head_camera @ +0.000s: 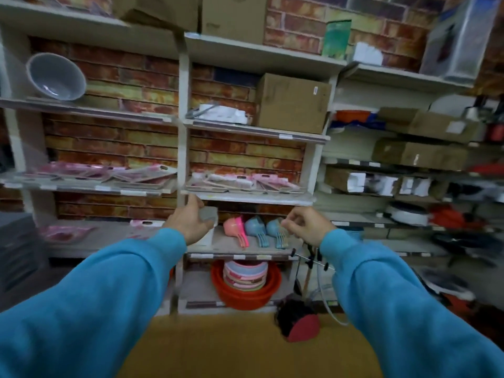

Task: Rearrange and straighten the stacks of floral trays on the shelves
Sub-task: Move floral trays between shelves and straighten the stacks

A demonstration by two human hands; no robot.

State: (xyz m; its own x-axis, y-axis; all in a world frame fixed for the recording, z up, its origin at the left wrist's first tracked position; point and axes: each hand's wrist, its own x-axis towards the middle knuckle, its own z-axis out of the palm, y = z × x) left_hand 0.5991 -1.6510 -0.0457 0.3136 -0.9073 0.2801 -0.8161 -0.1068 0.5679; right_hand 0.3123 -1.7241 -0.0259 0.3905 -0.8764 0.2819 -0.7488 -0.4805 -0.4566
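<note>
Pink floral trays lie in loose, fanned stacks on the middle shelf: one stack on the left bay, another on the right bay. More pink trays lie on the lower left shelf. My left hand is raised just under the front edge of the right bay's shelf, fingers relaxed, holding nothing. My right hand hovers in front of the lower shelf with fingers loosely curled and nothing in it. Both arms wear blue sleeves.
Pink and blue scoops sit on the lower shelf between my hands. Red basins with stacked plates stand below. A grey bowl, cardboard boxes and a cluttered rack on the right surround the bays. A red dustpan lies on the floor.
</note>
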